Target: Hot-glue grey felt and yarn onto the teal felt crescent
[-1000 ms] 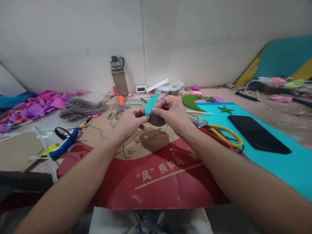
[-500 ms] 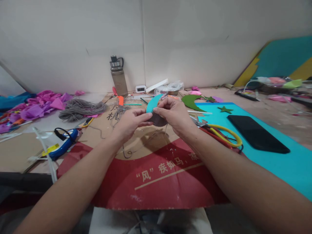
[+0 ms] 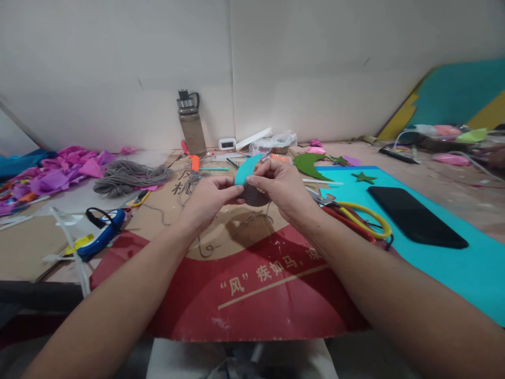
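Both hands meet above a red and brown cardboard sheet (image 3: 252,284). My left hand (image 3: 209,199) pinches the lower end of a curved blue felt crescent (image 3: 245,168). My right hand (image 3: 282,188) is closed on the same crescent from the right, its fingers wrapped over the top. A dark brownish round piece (image 3: 254,196) hangs just under the crescent between the two hands. Thin grey cord (image 3: 205,245) trails from there down onto the cardboard.
Right of my hands lie yellow-handled scissors (image 3: 365,218), a black phone (image 3: 418,223) on a blue felt sheet (image 3: 473,268), a green felt crescent (image 3: 310,164) and star (image 3: 365,177). A water bottle (image 3: 191,123), grey cord bundle (image 3: 130,176), blue glue gun (image 3: 100,234) and pink scraps (image 3: 59,173) lie left.
The blue crescent has tipped a little, its upper end leaning further right, as my fingers shifted on it. Both arms stay in place.
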The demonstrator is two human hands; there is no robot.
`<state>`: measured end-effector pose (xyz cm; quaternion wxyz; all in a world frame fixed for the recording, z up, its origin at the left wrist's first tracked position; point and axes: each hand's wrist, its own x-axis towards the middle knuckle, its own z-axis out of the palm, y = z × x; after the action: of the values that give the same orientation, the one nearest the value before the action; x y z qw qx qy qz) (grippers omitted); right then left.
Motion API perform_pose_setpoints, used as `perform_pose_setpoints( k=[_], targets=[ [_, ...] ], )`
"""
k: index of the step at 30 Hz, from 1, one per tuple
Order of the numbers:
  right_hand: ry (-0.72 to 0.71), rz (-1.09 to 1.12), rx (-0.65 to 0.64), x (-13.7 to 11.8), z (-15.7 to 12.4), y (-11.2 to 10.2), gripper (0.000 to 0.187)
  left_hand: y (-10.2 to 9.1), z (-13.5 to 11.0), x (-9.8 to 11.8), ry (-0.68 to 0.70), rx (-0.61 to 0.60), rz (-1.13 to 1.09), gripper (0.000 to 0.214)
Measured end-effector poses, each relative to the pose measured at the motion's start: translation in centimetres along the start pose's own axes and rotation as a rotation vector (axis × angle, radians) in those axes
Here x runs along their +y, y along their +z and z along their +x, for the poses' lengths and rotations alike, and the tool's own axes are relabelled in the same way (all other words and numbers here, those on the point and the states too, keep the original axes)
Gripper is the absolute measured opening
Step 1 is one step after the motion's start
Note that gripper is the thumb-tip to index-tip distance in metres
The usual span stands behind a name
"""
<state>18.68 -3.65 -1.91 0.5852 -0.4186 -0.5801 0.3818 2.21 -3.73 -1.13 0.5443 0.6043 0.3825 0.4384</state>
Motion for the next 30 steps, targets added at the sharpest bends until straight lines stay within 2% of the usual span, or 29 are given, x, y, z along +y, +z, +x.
perform_pose_setpoints(
  k=[4, 7, 11, 16, 23, 28, 30],
  targets=[
    [0.089, 0.074, -0.067, -0.4, -0.1, 0.0, 0.024, -0.1, 0.0, -0.1, 0.0, 0.034, 0.013, 0.012],
    [0.171, 0.05, -0.149, -0.8, 0.0, -0.2, 0.023, -0.4, 0.1, -0.2, -0.002, 0.035, 0.028, 0.01],
    [0.076, -0.183, -0.224, -1.0, 0.1, -0.7, 0.02, -0.7, 0.1, -0.2, -0.01, 0.017, 0.054, 0.01],
    [0.008, -0.317, -0.189, -1.3, 0.2, -0.9, 0.023, -0.6, 0.0, -0.1, -0.009, 0.046, 0.068, 0.009],
    [-0.032, -0.493, -0.156, -1.5, 0.1, -0.8, 0.027, -0.5, 0.0, 0.0, 0.007, 0.015, 0.112, 0.011],
    [0.087, -0.363, -0.059, -1.6, 0.3, -1.0, 0.027, -0.5, -0.3, 1.3, -0.019, -0.142, -0.139, 0.033],
    [0.162, -0.242, -0.014, -1.6, 0.5, -1.2, 0.026, -0.7, -0.3, 1.5, -0.073, -0.145, -0.202, 0.035]
  ],
)
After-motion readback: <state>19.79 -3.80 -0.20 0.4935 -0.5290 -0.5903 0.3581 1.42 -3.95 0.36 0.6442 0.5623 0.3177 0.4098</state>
